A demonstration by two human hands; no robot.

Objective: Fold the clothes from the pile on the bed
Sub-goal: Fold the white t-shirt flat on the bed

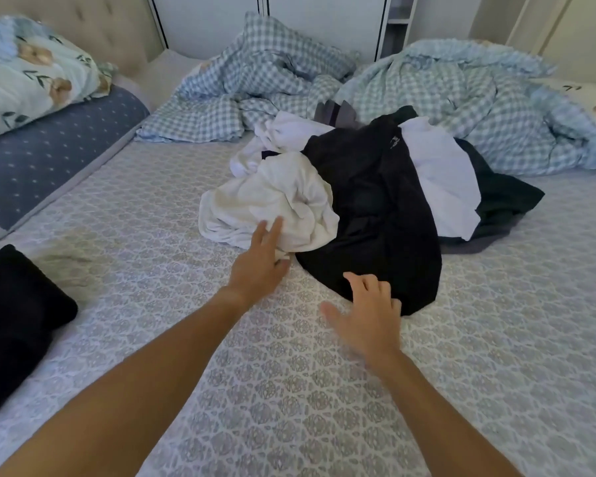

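A pile of clothes lies in the middle of the bed (152,235). Its front holds a crumpled white garment (272,197) and a large black garment (372,208); more white cloth (441,180) and dark cloth (503,197) lie behind. My left hand (258,263) is open, fingers spread, touching the lower edge of the white garment. My right hand (369,311) is open, its fingertips at the near hem of the black garment. Neither hand grips anything. A folded black garment (11,318) rests at the left edge of the bed.
A rumpled blue checked duvet (461,108) fills the back and right of the bed. Floral pillows (31,77) and a blue dotted bolster (49,156) lie at the left by the headboard. White wardrobe doors (317,18) stand behind.
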